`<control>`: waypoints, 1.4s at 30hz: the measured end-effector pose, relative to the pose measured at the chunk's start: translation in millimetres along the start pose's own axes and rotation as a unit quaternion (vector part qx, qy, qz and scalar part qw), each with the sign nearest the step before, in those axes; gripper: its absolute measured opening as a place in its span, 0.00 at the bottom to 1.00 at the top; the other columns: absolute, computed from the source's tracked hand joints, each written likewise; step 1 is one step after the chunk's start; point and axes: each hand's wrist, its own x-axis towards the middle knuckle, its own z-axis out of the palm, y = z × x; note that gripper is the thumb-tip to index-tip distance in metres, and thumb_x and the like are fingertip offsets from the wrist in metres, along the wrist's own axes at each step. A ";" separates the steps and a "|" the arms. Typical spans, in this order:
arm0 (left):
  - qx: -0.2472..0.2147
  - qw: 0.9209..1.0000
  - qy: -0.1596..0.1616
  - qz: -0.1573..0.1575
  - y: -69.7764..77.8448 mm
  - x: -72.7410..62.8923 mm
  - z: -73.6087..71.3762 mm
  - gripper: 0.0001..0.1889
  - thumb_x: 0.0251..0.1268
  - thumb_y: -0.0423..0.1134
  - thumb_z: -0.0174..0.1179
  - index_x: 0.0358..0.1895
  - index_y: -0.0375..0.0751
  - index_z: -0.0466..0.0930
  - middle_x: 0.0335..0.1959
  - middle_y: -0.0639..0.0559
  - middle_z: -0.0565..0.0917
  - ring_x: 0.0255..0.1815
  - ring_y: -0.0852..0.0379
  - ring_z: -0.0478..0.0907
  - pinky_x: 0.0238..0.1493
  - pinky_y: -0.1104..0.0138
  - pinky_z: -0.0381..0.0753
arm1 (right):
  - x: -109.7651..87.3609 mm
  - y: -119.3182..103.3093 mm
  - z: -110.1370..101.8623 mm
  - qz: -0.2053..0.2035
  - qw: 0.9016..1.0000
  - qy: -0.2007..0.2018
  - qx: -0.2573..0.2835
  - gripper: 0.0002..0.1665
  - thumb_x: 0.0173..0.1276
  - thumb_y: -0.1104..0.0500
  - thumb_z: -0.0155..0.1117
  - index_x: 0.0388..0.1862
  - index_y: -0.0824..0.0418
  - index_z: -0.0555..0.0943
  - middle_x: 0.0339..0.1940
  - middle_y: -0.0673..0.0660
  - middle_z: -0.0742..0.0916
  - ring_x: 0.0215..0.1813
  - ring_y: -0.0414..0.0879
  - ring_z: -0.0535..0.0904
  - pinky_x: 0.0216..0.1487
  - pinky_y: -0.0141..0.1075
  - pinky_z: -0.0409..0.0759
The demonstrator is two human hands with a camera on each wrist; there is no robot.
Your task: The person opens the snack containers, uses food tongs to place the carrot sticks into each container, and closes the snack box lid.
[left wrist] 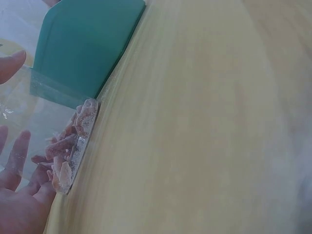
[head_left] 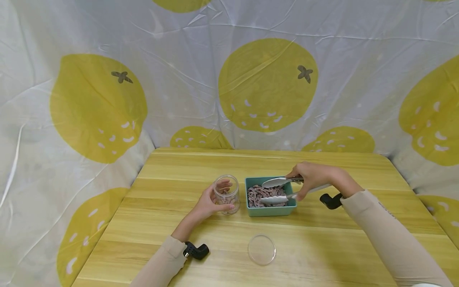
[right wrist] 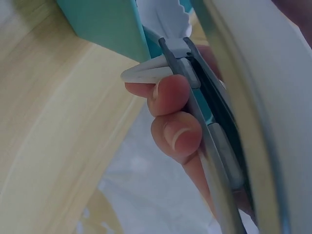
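My left hand [head_left: 207,205] grips a clear round jar [head_left: 229,199], thumb on the near side and fingers around the far side. Pale pinkish pieces [left wrist: 61,158] lie at the bottom of the jar, which stands upright on the table. My right hand [head_left: 317,177] holds a pair of tongs [head_left: 275,199] with white scalloped tips, spread apart. Both tips are inside a teal rectangular box [head_left: 270,212], over a heap of greyish-pink strips [head_left: 255,195]. The box sits just right of the jar.
A clear round lid [head_left: 262,250] lies on the wooden table [head_left: 172,175] in front of the box. Behind the table hangs a white curtain [head_left: 186,79] printed with yellow fruit. Black wrist cameras [head_left: 196,251] are strapped to both wrists.
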 end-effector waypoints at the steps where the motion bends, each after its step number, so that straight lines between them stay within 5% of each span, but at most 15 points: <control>1: -0.002 1.000 0.000 0.002 0.0 0.2 0.0 0.41 0.52 0.26 0.75 0.71 0.37 0.65 0.68 0.26 0.66 0.71 0.33 0.63 0.71 0.50 0.63 | 0.3 0.2 0.2 -0.001 1.000 0.001 0.002 0.46 0.52 0.56 0.82 0.66 0.75 0.73 0.20 0.46 0.67 0.20 0.41 0.49 0.25 0.34 0.56; 4: -0.008 1.000 0.001 0.003 0.4 0.6 -0.1 0.42 0.51 0.24 0.74 0.71 0.36 0.65 0.68 0.25 0.66 0.71 0.33 0.63 0.71 0.48 0.62 | 0.9 0.1 0.4 -0.005 1.000 0.001 0.008 0.46 0.53 0.55 0.81 0.66 0.75 0.73 0.15 0.45 0.58 0.20 0.41 0.48 0.24 0.33 0.54; 22: -0.011 1.000 0.007 -0.013 3.2 -0.7 -0.1 0.42 0.51 0.22 0.74 0.71 0.37 0.65 0.69 0.32 0.69 0.70 0.35 0.64 0.69 0.56 0.67 | 2.8 -22.4 6.2 -0.017 0.999 0.015 -0.043 0.43 0.56 0.56 0.80 0.62 0.81 0.73 0.14 0.43 0.53 0.20 0.40 0.42 0.25 0.33 0.51; 30: -0.018 1.000 0.003 -0.006 2.0 -0.2 1.2 0.41 0.51 0.22 0.73 0.71 0.35 0.65 0.69 0.26 0.66 0.71 0.32 0.62 0.71 0.49 0.63 | 7.3 -22.1 10.4 0.001 0.999 0.012 -0.040 0.37 0.58 0.60 0.77 0.62 0.79 0.74 0.12 0.44 0.54 0.18 0.40 0.44 0.24 0.32 0.52; 35: -0.017 1.000 0.003 -0.004 1.4 -0.5 0.9 0.42 0.51 0.23 0.74 0.71 0.34 0.64 0.69 0.26 0.66 0.70 0.32 0.63 0.68 0.62 0.69 | 9.7 -21.6 14.0 0.009 0.999 0.006 -0.032 0.37 0.60 0.59 0.76 0.62 0.78 0.74 0.12 0.44 0.55 0.18 0.40 0.44 0.25 0.32 0.55; 39: -0.014 1.000 0.004 -0.008 1.5 -0.6 0.0 0.42 0.51 0.23 0.74 0.72 0.35 0.64 0.69 0.29 0.67 0.71 0.34 0.63 0.67 0.64 0.69 | 10.1 -21.4 15.5 0.010 0.999 0.002 -0.036 0.36 0.61 0.59 0.75 0.63 0.78 0.74 0.10 0.44 0.64 0.18 0.39 0.47 0.27 0.32 0.59; 42: -0.014 1.000 0.006 -0.011 1.3 -0.2 -0.3 0.42 0.51 0.23 0.74 0.71 0.36 0.65 0.69 0.30 0.68 0.71 0.35 0.63 0.70 0.56 0.66 | 10.8 -20.1 15.7 0.003 0.999 0.004 -0.046 0.36 0.62 0.58 0.75 0.62 0.78 0.75 0.27 0.55 0.85 0.17 0.36 0.55 0.31 0.33 0.67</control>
